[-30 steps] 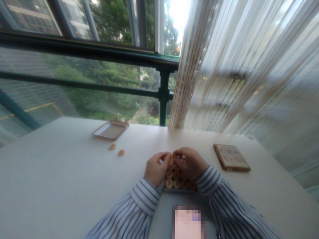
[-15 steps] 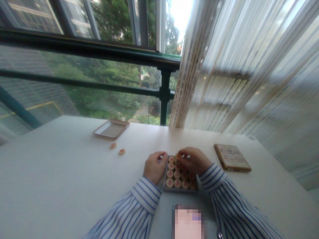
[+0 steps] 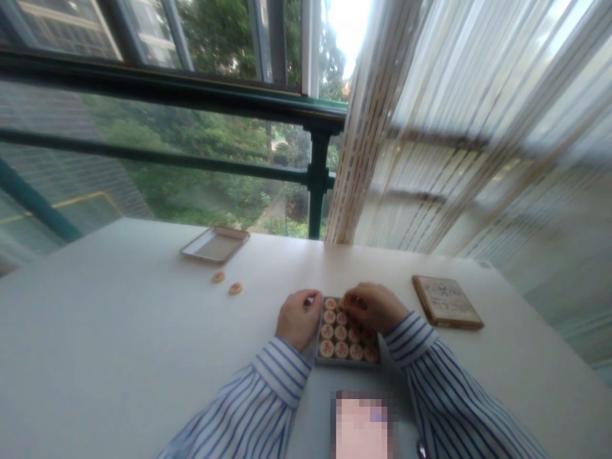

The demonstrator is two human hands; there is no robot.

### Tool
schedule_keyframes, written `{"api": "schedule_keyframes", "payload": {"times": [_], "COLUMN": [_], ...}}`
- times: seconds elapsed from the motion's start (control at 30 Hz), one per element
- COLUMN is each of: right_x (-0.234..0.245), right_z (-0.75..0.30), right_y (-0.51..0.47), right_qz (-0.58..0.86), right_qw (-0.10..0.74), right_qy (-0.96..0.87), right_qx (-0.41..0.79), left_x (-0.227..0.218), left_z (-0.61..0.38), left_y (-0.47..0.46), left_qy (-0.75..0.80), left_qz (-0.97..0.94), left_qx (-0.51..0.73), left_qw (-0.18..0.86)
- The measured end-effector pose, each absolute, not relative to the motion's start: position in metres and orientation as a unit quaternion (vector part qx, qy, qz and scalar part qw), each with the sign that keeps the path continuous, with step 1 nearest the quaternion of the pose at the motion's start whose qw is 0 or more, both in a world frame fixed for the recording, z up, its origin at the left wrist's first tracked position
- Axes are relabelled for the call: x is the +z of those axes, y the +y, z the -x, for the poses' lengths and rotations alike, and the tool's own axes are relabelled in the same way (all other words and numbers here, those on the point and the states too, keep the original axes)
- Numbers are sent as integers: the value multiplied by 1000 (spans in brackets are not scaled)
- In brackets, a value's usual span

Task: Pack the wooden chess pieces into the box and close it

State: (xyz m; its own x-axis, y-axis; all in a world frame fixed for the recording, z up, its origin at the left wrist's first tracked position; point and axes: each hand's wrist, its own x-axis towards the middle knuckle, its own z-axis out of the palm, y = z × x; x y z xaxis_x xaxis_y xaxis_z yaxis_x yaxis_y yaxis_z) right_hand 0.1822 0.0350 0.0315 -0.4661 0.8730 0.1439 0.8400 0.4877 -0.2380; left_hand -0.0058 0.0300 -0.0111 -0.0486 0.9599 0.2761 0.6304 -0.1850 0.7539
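Right hand [image 3: 375, 307] touches disc [image 3: 342, 304], far row of box [image 3: 348, 364]; left hand [image 3: 298, 319] curled alongside; grips unclear; seat disc flat.

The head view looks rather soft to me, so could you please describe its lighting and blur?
In the head view, the sky is washed out; in the head view, the curtain smears into streaks on the right; in the head view, the round pieces nearest the right hand look shaded, their red marks too soft to read.
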Motion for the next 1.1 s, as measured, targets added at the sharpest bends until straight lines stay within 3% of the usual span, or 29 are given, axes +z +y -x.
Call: {"api": "schedule_keyframes", "payload": {"times": [1.1], "right_x": [30], "right_z": [-180], "right_y": [35], "right_qz": [509], "right_qw": [61], "right_qy": [-857], "right_qx": [39], "left_x": [-13], "left_z": [7], "left_y": [30], "left_qy": [603], "left_qz": [-672], "left_qx": [381], "left_qw": [202]}}
